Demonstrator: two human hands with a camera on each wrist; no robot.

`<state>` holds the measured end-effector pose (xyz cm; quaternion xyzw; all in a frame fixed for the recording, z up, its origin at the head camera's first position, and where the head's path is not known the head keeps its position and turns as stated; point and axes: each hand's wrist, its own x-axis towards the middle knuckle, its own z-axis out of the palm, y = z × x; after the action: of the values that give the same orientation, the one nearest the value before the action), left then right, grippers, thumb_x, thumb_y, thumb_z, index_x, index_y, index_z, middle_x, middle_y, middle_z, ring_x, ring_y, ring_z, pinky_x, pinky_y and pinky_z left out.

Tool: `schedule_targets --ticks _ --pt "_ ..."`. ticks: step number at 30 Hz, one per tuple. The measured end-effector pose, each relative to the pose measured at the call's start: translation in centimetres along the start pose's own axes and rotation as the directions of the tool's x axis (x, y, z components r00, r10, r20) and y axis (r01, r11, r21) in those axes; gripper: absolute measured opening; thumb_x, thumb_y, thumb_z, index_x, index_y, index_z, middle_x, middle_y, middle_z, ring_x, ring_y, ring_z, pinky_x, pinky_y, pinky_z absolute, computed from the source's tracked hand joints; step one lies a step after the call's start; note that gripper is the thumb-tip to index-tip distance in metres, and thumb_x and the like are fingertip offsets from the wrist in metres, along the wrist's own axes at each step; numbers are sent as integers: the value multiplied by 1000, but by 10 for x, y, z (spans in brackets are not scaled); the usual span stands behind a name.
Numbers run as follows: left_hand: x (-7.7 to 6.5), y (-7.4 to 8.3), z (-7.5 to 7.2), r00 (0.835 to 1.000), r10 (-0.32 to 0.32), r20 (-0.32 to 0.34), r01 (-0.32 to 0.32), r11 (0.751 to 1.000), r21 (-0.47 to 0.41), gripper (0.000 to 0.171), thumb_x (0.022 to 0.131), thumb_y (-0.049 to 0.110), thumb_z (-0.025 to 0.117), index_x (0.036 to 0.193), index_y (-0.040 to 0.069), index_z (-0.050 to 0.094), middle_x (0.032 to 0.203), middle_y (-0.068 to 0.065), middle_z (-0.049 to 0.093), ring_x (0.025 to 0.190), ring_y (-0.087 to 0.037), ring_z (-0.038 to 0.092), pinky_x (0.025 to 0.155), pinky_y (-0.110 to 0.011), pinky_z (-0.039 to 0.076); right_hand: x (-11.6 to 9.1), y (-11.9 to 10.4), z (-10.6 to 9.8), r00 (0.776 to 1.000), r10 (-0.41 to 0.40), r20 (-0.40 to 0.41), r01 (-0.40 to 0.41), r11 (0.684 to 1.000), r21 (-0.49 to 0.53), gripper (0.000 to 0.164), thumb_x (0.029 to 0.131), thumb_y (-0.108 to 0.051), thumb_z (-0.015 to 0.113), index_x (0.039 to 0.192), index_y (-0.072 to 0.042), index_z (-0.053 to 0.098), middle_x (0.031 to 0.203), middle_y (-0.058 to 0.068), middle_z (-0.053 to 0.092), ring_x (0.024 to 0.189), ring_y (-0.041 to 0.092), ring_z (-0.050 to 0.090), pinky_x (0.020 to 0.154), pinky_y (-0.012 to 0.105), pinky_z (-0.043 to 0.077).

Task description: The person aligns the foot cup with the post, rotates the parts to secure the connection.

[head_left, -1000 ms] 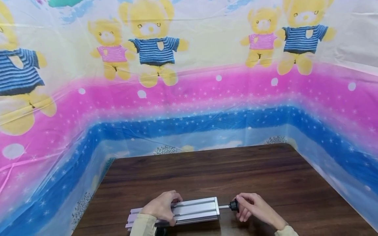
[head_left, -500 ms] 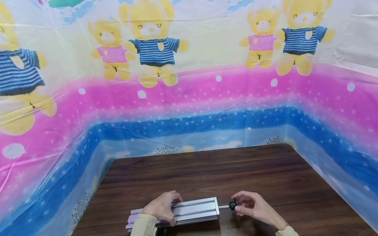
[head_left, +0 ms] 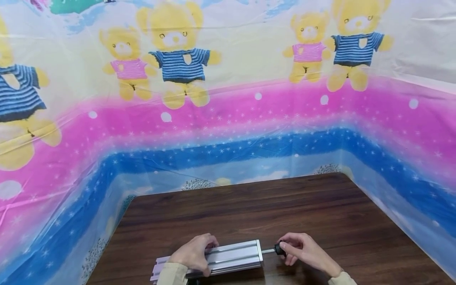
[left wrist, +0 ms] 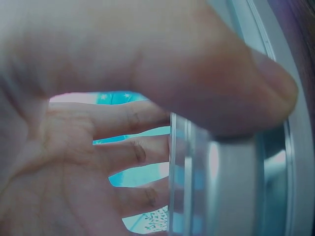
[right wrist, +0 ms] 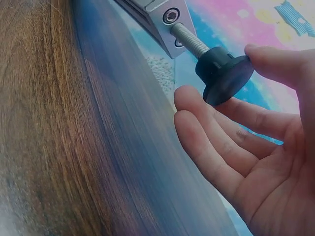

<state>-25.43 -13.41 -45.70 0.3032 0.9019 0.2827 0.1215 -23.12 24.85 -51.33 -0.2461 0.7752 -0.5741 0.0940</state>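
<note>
In the head view a silver aluminium profile (head_left: 233, 255) lies across the front of the table. My left hand (head_left: 194, 253) grips it, thumb along the near side and fingers over the far side; the left wrist view shows the thumb (left wrist: 221, 88) pressed to the grooved metal. From the profile's end plate (right wrist: 170, 29) sticks out a threaded rod (right wrist: 189, 40), tipped with a black round levelling foot (right wrist: 229, 76). My right hand (head_left: 308, 253) pinches the foot's rim between thumb and index finger. Its other fingers lie curved beneath the foot.
A dark wood-grain table (head_left: 249, 209) carries the profile. Behind and beside it hangs a curtain (head_left: 213, 158) printed with teddy bears. Screw heads (right wrist: 171, 15) sit in the end plate near the rod. Something dark shows under the profile by the left sleeve (head_left: 172, 273).
My right thumb and fingers, spread wider around the foot half a second ago, have closed on its rim again. My left hand keeps its grip. The head view has shifted slightly.
</note>
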Motion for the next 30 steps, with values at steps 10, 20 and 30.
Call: schedule_targets --ticks 10,20,30 --pt "-2 0 0 1000 12 -18 -12 1000 11 62 46 -2 85 103 13 67 100 6 59 91 -11 56 78 -30 50 3 -4 7 999 54 4 -54 998 16 43 109 -25 41 94 8 65 76 12 75 59 18 72 58 46 58" --pt "0 0 -3 1000 -1 -8 2 1000 7 61 47 -2 85 103 13 67 100 4 59 90 -13 55 78 -32 50 -3 -2 1 1000 -5 20 5 1000 15 43 104 -18 54 138 9 49 103 27 68 79 27 74 71 43 60" --pt "-2 -1 -4 1000 -12 6 12 1000 -22 61 49 -2 83 105 13 67 102 5 59 91 -13 54 78 -33 49 -1 0 1 995 -94 39 95 995 -20 35 99 -12 62 127 8 59 90 26 72 75 22 74 67 43 60"
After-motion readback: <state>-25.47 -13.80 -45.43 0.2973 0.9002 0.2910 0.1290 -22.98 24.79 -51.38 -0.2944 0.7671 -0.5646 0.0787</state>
